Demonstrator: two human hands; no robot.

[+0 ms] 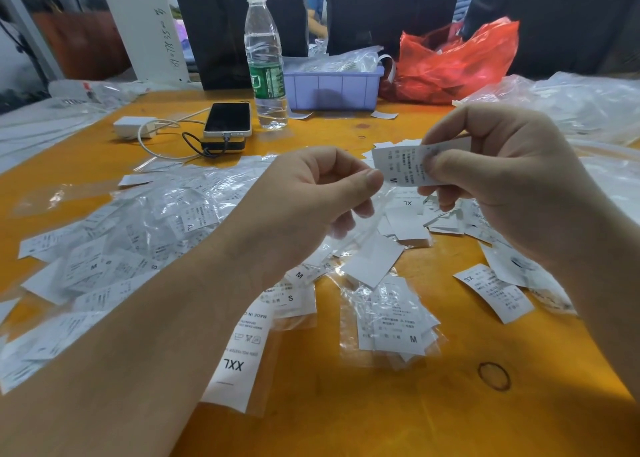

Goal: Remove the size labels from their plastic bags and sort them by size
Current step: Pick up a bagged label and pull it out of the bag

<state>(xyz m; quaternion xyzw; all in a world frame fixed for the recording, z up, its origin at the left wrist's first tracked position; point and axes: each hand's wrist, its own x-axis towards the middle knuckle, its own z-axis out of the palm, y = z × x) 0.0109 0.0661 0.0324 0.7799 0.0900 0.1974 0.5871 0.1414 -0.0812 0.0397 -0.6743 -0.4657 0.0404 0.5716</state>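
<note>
An M label (403, 165) was held above the table (346, 404), pinched at its edge by the right hand (502, 179). The left hand (322, 193) was closed on a clear bag (360, 228) hanging below it. Both were judged light, thin and limp, the bag slippery. "XXL" (233, 365), "XL", "S" and "XS" could be read on nearby labels.

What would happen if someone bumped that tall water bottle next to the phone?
The water bottle would probably tip fairly easily: it stands tall and narrow on a small base. It looks nearly full, so the weight may steady it against a light nudge. If it fell, its round body would likely roll across the orange table, perhaps toward the phone.
</note>
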